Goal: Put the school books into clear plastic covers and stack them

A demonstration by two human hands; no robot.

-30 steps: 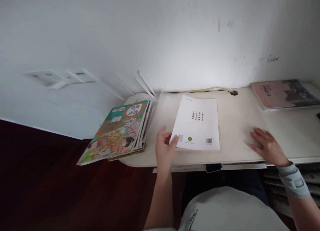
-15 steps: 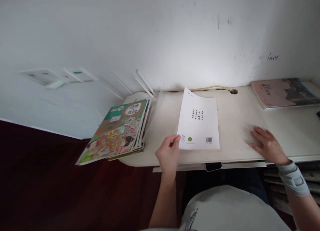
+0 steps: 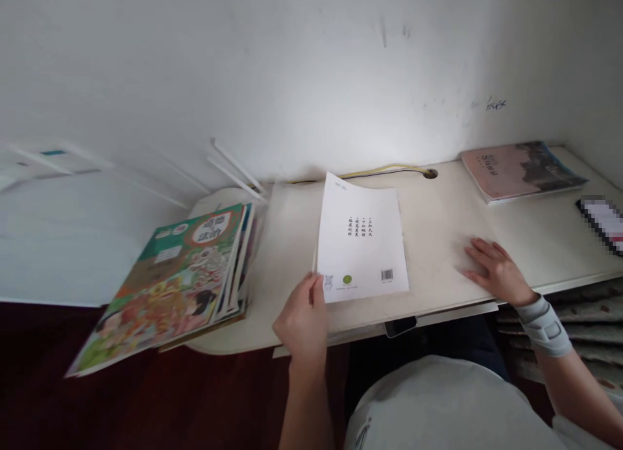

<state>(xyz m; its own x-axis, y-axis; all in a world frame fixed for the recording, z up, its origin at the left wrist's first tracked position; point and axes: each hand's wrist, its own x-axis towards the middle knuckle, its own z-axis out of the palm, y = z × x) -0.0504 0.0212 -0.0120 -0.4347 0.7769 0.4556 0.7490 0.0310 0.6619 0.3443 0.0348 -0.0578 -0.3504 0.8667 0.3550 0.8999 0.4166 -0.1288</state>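
1. Two bare hands are over the white desk point(image 3: 438, 242). The left hand point(image 3: 302, 317) reaches forward from the near edge, forearm running straight up from the bottom of the view, fingers curled round the near left corner of the white booklet point(image 3: 363, 239).
2. Its grip is closed on that corner: the thumb lies on top and the other fingers are tucked under the edge, which is lifted a little off the desk.
3. That booklet lies back cover up in the middle of the desk, barcode near its near right corner, most of it flat on the surface.
4. The right hand point(image 3: 494, 275) rests palm down on the bare desk, well to the right of the booklet, fingers spread and loose, holding nothing. A grey wrist wrap point(image 3: 542, 320) sits on that forearm.
5. Against half a second ago, the left hand has slipped further under the corner, and the left edge now stands clear of the desk.
6. The right hand lies as it did.
7. A stack of colourful books point(image 3: 180, 278) overhangs the desk's left end; a pink book point(image 3: 520, 167) lies at the far right.
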